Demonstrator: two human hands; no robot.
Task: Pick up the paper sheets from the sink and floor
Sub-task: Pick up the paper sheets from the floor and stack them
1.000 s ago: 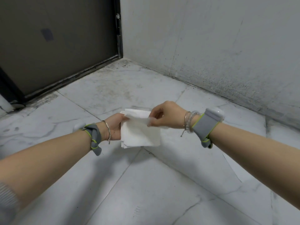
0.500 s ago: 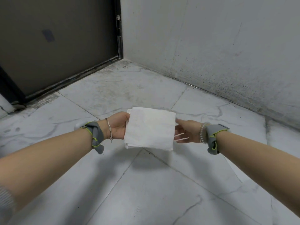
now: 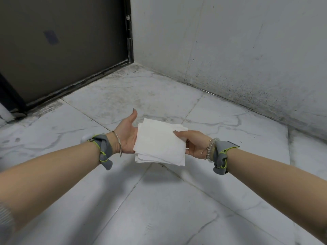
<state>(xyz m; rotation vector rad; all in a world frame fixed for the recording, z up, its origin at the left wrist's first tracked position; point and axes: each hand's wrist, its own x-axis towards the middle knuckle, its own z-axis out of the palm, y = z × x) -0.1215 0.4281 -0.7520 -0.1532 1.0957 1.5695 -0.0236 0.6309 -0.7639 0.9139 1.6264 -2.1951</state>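
Paper sheets (image 3: 159,144): white stack, loosely squared, held up in front of me above the floor, between my two hands.
Door (image 3: 62,46): dark panel at far left, shut against a grimy sill.
Left wrist: grey band with lime trim (image 3: 102,150), thin metal bangle beside it.
Left hand (image 3: 127,137): palm up and spread flat, thumb sticking away from me; the stack's left edge lies on it, fingers hidden under the paper.
Right hand (image 3: 192,144): pinching the stack's right edge, thumb pressed on top, fingers tucked beneath.
Right wrist: beaded bracelets, then another grey band (image 3: 221,156).
Floor (image 3: 159,200): pale marble-look tiles, shadow of the stack right below it.
Wall (image 3: 230,50): grey-white, speckled dark near the base, meeting the door at the corner.
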